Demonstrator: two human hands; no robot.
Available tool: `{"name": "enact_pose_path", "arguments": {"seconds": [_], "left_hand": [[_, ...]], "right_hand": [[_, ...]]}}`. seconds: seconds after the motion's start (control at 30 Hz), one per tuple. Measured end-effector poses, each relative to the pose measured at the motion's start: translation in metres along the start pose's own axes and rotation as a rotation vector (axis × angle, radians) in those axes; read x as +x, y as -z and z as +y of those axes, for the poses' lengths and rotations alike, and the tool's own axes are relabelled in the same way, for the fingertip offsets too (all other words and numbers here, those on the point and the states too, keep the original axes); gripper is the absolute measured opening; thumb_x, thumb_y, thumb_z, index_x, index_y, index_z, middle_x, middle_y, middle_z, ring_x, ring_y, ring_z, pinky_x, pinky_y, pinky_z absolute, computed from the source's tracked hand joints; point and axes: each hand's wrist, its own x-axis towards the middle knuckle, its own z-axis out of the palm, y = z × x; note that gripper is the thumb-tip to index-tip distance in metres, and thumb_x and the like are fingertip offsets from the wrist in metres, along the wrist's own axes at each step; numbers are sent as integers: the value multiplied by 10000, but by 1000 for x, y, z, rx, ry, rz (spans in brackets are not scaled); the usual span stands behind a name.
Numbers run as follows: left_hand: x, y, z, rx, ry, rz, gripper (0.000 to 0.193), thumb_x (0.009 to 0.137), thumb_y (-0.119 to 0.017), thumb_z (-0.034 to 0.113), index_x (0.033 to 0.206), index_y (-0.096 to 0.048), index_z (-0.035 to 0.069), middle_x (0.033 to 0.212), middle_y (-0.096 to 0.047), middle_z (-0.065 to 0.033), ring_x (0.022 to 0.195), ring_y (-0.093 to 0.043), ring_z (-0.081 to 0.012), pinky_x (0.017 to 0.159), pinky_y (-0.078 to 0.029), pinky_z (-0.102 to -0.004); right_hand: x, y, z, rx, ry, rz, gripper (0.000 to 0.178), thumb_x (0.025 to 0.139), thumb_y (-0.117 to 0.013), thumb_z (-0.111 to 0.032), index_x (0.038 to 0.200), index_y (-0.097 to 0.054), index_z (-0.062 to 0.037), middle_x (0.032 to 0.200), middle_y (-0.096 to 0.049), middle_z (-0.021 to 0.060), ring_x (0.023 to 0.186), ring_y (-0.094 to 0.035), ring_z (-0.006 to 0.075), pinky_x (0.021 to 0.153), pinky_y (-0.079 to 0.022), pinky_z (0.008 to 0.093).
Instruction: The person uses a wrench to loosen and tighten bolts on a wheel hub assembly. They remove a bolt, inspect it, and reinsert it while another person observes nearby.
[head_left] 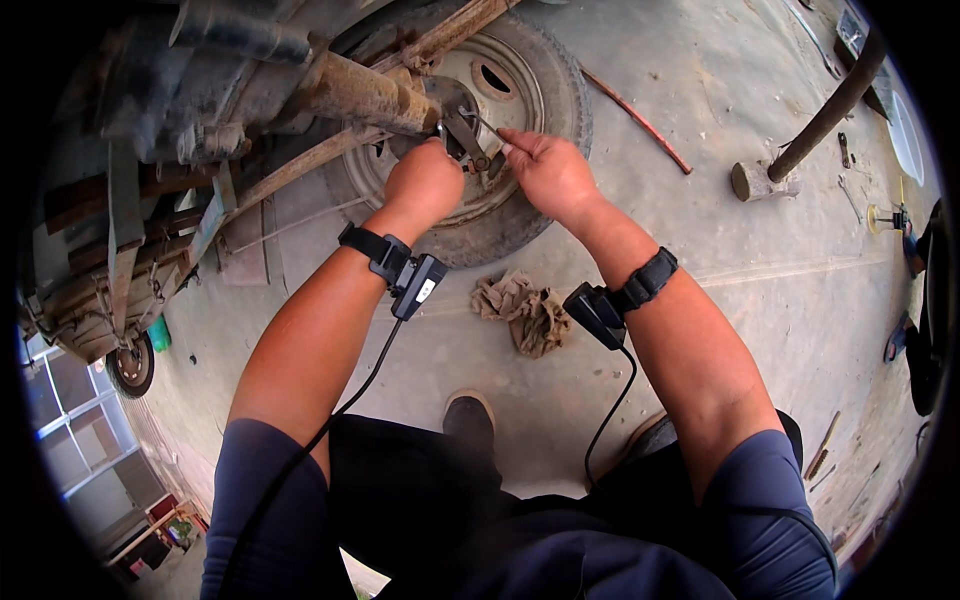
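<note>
My right hand [555, 178] pinches a thin metal rod [487, 125] between thumb and fingers, its far end reaching to the fittings at the wheel's hub. Closed beside the same fittings is my left hand [424, 186]; the fingers curl out of sight, so what they grip cannot be made out. A small metal lever arm [466, 138] with a round end sits between the two hands. Behind them stands a wheel [524, 62] with a pale rim and black tyre. A rusty axle tube [365, 92] runs into its hub from the upper left.
A crumpled brown rag [527, 314] lies on the concrete floor below the wheel. To the right are a red-brown rod [640, 120] and a wooden-headed mallet [768, 180]. Rusty vehicle framing [125, 240] fills the left. Another person's dark-clothed leg [930, 330] shows at the right edge.
</note>
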Motion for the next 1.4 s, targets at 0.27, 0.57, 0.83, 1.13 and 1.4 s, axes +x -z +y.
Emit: {"name": "enact_pose_path", "arguments": {"seconds": [0.27,0.57,0.83,1.13,1.4], "left_hand": [[0,-1,-2,7,-5,21,274,912,-489,185,1016,-620,-32,972,-686,-271,935,-662,-445,825,-526,-518],[0,-1,-1,7,-10,10,262,915,-498,187,1019,-615,-22,961,-688,-266,924,-664,-441,810,-531,-515],[-1,-3,-2,3,-17,46,240,914,-497,183,988,-605,-18,939,-690,-261,901,-664,-449,795,-530,-523],[-1,-7,-5,-42,-38,49,276,918,-487,189,1038,-598,-33,874,-671,-277,837,-642,-469,755,-508,-544],[-2,-9,-7,-69,-56,47,298,930,-484,178,1099,-588,-44,835,-662,-276,790,-624,-479,718,-494,-547]], "right_hand": [[5,-2,1,-94,91,22,346,950,-538,-277,1244,-672,-155,1097,-688,176,1016,-646,378,897,-517,425],[8,-10,-6,-38,31,-13,352,954,-534,-264,1254,-663,-131,1103,-683,186,1023,-645,379,901,-514,417],[10,-2,-24,-217,43,-41,351,950,-517,-246,1233,-673,-110,1078,-685,195,996,-647,387,876,-523,419],[14,1,-38,-381,61,-44,300,889,-501,-199,1086,-719,-140,967,-712,174,922,-669,385,819,-540,472],[19,10,-60,-497,7,-152,257,858,-540,-198,1003,-731,-105,973,-718,164,932,-682,371,818,-548,462]]}}
